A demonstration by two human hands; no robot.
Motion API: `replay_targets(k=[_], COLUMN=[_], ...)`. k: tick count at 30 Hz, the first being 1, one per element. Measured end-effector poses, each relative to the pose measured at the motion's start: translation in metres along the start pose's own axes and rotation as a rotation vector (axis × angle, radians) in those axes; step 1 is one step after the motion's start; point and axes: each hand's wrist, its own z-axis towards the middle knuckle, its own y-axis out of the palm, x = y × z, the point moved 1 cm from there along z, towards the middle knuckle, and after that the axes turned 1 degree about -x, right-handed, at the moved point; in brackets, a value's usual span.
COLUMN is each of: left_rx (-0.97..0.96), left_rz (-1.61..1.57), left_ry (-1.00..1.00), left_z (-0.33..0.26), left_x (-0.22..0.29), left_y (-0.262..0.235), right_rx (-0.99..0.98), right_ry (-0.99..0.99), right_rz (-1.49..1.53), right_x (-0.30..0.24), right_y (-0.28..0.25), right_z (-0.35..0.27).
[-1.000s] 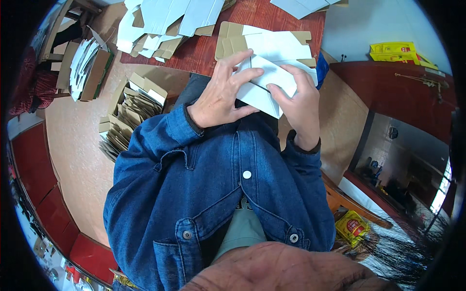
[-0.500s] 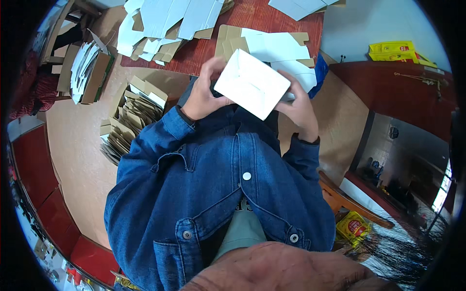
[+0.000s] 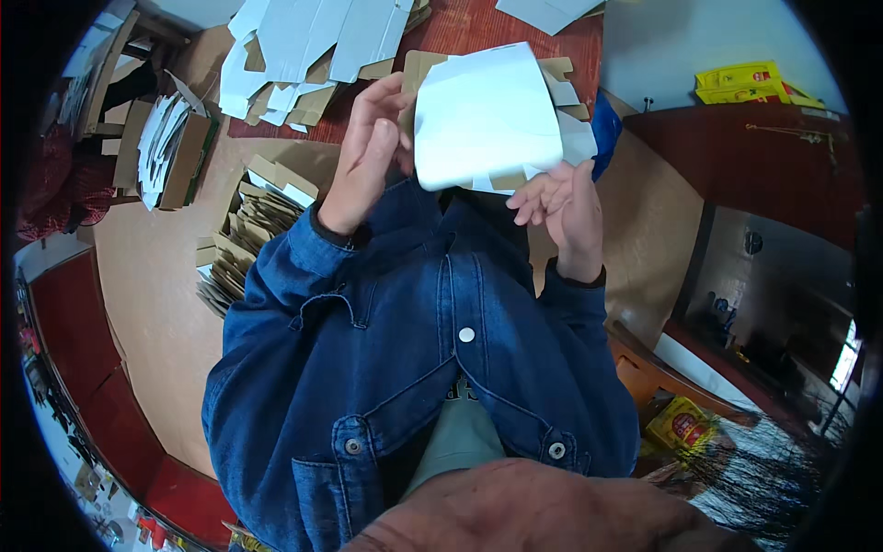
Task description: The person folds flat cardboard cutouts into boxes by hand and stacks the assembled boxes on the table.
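A white carton (image 3: 487, 115), its broad smooth face up and its near edge rounded, is tilted over the near edge of the table. My left hand (image 3: 363, 161) is beside the carton's left side with its fingers parted; a finger may touch the side, but I cannot tell. At the carton's near right corner is my right hand (image 3: 566, 207), palm up, fingers spread and very close to the corner. Neither hand is wrapped round the carton. Beneath and behind it lies an unfolded white and brown cardboard blank (image 3: 575, 138), partly hidden.
More flat cardboard blanks (image 3: 308, 41) lie piled on the red table (image 3: 460, 28). On the floor at the left stand a box of folded cardboard (image 3: 253, 216) and another box of white sheets (image 3: 166, 143). A blue bag (image 3: 607, 133) hangs by the table's right edge.
The carton has turned over and moved up and away from me, showing a different, broader face. Both hands have loosened from its sides, and my right hand has turned palm up.
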Motion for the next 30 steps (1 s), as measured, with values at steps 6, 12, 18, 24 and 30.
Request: replay_targets(k=[6, 12, 18, 24, 30], left_rx=[-0.055, -0.061, -0.165, -0.188, -0.157], left_rz=[0.222, 0.511, 0.797, 1.117, 1.422], left_ry=[0.110, 0.116, 0.061, 0.252, 0.310], left_z=[0.001, -0.003, -0.009, -0.008, -0.015], left_x=[-0.004, -0.012, -0.019, -0.034, -0.069], left_y=[0.006, 0.006, 0.012, 0.012, -0.007], right_rx=[0.049, -0.423, -1.105, -0.493, -0.386], right_ry=[-0.053, -0.404, -1.003, -1.391, -1.464], right_rz=[-0.333, -0.314, 0.139, 0.299, 0.216], right_x=[-0.005, -0.042, -0.121, -0.110, -0.097], right_y=[0.012, 0.037, 0.093, 0.125, 0.124], right_z=[-0.001, -0.020, -0.052, -0.074, -0.069])
